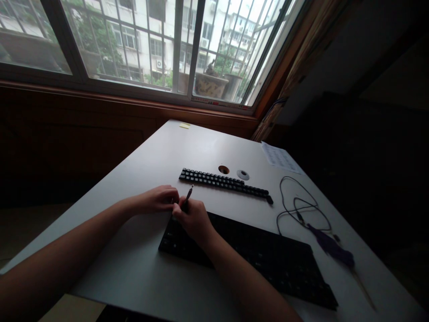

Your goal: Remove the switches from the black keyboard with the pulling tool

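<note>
Black keys [214, 180] lie beyond the keyboard [268, 248], at whose far left corner the right hand [196, 217] clasps a slim tool [189, 193] beside the left hand [162, 198], whose grip is unclear.

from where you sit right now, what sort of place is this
Probably a home study or small office: a white table bearing a black keyboard stands by a barred window, with apartment-like buildings outside.

The head camera looks down across a desk [134, 259] toward a window [150, 49].
</note>
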Demonstrator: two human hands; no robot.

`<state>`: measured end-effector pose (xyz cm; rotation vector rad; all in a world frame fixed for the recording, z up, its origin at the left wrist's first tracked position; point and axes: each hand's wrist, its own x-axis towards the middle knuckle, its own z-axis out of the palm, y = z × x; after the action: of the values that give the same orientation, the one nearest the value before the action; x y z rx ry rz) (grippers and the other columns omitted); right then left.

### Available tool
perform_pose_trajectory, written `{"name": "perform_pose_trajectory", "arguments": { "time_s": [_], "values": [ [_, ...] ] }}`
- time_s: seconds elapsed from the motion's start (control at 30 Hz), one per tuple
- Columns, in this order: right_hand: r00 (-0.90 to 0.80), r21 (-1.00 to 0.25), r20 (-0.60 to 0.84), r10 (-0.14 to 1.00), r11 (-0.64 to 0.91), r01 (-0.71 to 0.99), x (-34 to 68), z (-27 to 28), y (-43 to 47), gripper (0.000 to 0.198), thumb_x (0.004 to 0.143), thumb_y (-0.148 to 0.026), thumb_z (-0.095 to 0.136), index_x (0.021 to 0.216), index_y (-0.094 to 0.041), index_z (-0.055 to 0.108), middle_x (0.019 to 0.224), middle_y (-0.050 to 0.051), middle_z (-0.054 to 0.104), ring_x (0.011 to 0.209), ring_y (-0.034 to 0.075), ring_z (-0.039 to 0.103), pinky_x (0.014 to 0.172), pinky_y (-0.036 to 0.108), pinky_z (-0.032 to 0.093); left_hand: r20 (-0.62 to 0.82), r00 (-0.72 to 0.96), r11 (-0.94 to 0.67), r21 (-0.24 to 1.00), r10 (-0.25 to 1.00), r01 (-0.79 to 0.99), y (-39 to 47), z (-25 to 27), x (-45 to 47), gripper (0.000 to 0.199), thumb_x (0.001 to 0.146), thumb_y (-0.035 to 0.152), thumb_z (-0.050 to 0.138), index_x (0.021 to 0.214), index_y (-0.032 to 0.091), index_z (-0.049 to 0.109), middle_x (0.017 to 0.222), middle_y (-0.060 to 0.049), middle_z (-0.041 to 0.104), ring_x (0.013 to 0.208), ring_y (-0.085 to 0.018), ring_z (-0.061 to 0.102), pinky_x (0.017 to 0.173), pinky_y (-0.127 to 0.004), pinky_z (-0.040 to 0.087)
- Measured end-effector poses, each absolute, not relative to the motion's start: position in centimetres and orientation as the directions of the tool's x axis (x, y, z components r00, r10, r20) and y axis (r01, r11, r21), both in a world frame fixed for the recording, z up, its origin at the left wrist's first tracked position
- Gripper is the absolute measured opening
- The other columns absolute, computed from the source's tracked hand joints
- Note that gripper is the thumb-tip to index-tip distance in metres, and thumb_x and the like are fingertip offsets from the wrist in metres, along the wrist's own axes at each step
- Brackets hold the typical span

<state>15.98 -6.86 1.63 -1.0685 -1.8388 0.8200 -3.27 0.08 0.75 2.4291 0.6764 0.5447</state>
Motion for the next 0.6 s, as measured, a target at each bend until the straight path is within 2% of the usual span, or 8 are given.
{"name": "perform_pose_trajectory", "arguments": {
  "time_s": [0.13,0.3,0.4,0.53,0.6],
  "values": [
    [-0.171,-0.867,0.345,0.923,0.383,0.32,16.1,2.1,-6.8,0.029,0.087,-0.035,0.056,0.064,-0.02,0.05,0.055,-0.006,0.045,0.053,0.011,0.045,0.053,0.022,0.036,0.194,0.742,-0.614,0.709,0.641,0.345,-0.2,1.4,-3.3,0.029,0.093,0.042,0.054,0.101,0.015,0.064,0.089,-0.005,0.062,0.078,-0.016,0.055,0.07,-0.025,0.044],
    [-0.036,-0.861,0.382,0.923,0.37,0.348,16.4,2.7,-6.6,0.031,0.091,-0.041,0.053,0.068,-0.02,0.056,0.058,-0.004,0.053,0.057,0.013,0.053,0.057,0.023,0.041,0.182,0.621,-0.462,0.824,0.763,0.327,-0.6,2.2,-3.1,0.032,0.094,0.043,0.054,0.097,0.014,0.066,0.085,-0.004,0.063,0.078,-0.016,0.057,0.07,-0.027,0.045],
    [-0.017,-0.88,0.347,0.938,0.332,0.34,16.5,2.7,-6.5,0.033,0.093,-0.044,0.051,0.07,-0.02,0.059,0.058,-0.003,0.057,0.056,0.013,0.056,0.057,0.023,0.043,0.114,0.655,-0.344,0.909,0.747,0.235,-1.1,2.7,-2.8,0.031,0.093,0.043,0.055,0.102,0.014,0.065,0.081,-0.003,0.063,0.074,-0.015,0.058,0.065,-0.026,0.046],
    [0.025,-0.924,0.27,0.962,0.252,0.286,16.5,2.5,-6.3,0.036,0.093,-0.048,0.05,0.071,-0.021,0.057,0.05,-0.005,0.053,0.047,0.013,0.055,0.05,0.022,0.042,0.091,0.707,-0.279,0.948,0.702,0.156,-1.5,2.5,-2.5,0.028,0.089,0.037,0.064,0.106,0.015,0.063,0.096,-0.007,0.067,0.086,-0.017,0.061,0.075,-0.03,0.05],
    [0.035,-0.941,0.254,0.967,0.239,0.238,16.5,2.4,-6.3,0.036,0.092,-0.049,0.051,0.072,-0.02,0.057,0.048,-0.005,0.053,0.044,0.013,0.055,0.048,0.022,0.042,0.086,0.716,-0.274,0.95,0.693,0.151,-1.5,2.1,-2.4,0.03,0.085,0.034,0.069,0.108,0.015,0.063,0.096,-0.007,0.068,0.086,-0.017,0.062,0.076,-0.03,0.05]
  ]
}}
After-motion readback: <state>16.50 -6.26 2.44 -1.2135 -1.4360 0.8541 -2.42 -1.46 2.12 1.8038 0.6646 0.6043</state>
